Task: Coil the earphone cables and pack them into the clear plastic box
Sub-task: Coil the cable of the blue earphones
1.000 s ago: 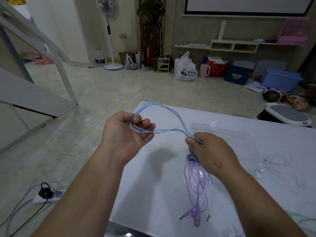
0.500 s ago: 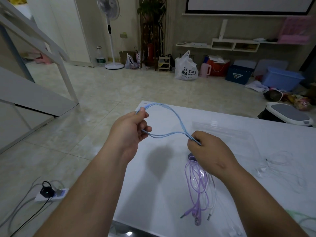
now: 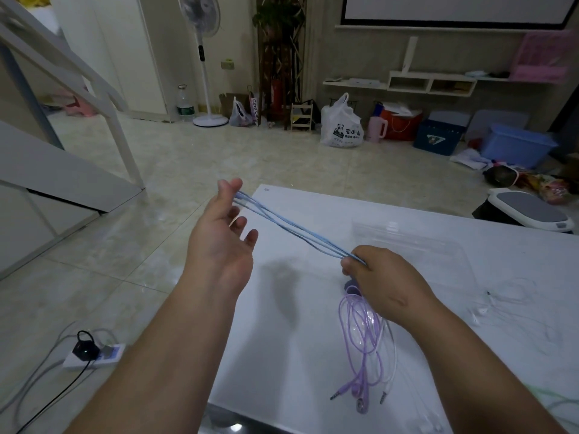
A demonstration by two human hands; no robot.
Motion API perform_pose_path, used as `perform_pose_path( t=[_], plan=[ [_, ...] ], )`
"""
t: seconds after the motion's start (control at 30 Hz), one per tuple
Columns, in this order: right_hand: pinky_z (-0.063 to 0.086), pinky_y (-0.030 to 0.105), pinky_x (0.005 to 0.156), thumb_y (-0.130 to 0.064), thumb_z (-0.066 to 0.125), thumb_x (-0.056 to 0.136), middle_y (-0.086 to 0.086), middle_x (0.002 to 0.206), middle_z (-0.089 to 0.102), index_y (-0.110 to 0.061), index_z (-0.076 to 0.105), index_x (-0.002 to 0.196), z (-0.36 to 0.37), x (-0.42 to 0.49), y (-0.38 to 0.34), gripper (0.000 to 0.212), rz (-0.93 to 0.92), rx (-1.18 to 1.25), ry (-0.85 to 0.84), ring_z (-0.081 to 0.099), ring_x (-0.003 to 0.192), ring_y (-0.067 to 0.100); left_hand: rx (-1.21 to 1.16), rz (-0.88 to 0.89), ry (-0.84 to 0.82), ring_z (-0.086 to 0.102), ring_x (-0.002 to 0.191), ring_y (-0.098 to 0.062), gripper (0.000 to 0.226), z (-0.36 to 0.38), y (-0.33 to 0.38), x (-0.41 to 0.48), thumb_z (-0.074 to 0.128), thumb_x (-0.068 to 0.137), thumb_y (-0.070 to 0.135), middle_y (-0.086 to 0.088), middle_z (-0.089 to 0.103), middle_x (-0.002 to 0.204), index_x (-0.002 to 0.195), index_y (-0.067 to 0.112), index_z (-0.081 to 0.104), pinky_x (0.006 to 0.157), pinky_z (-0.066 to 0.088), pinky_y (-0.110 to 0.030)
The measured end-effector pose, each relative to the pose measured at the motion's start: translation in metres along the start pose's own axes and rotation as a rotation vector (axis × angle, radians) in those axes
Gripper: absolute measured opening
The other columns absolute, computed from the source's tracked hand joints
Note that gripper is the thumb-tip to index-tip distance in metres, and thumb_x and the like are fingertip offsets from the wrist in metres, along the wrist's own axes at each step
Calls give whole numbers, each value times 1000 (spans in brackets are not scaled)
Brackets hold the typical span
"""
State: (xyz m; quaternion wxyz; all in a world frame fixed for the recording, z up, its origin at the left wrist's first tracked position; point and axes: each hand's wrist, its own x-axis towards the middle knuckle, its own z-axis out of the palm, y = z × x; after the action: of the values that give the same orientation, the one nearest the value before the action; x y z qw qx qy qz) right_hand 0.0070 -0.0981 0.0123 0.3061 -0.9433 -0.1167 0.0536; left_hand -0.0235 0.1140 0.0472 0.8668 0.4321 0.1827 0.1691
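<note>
Fingers (image 3: 233, 186) of the left hand (image 3: 219, 242) spread, thumb and forefinger pinching the blue earphone cable (image 3: 297, 230), taut to the pinching right hand (image 3: 385, 283) above the white table (image 3: 282, 339); clear plastic box (image 3: 423, 245) just behind.

Left hand (image 3: 219, 242), right hand (image 3: 385, 283) stretch cable (image 3: 297, 227), apparently doubled.
</note>
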Motion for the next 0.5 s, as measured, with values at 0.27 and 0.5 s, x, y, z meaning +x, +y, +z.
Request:
perform_pose_path(
  t=[0.27,0.5],
  plan=[
    [38,25,50,-29,46,97,1,53,56,-21,59,77,2,-7,-6,25,28,177,-233,56,48,18,-130,-48,-188,54,123,-29,54,4,-2,-3,49,83,71,1,42,144,133,53,47,105,40,-53],
    [31,18,40,-40,51,97,-5,58,44,-18,57,75,-2,-15,-15,31,-44,163,-334,34,42,10,-294,-29,-92,56,74,-15,32,5,-3,-2,52,87,64,-4,52,106,105,38,56,72,49,-32]
  ],
)
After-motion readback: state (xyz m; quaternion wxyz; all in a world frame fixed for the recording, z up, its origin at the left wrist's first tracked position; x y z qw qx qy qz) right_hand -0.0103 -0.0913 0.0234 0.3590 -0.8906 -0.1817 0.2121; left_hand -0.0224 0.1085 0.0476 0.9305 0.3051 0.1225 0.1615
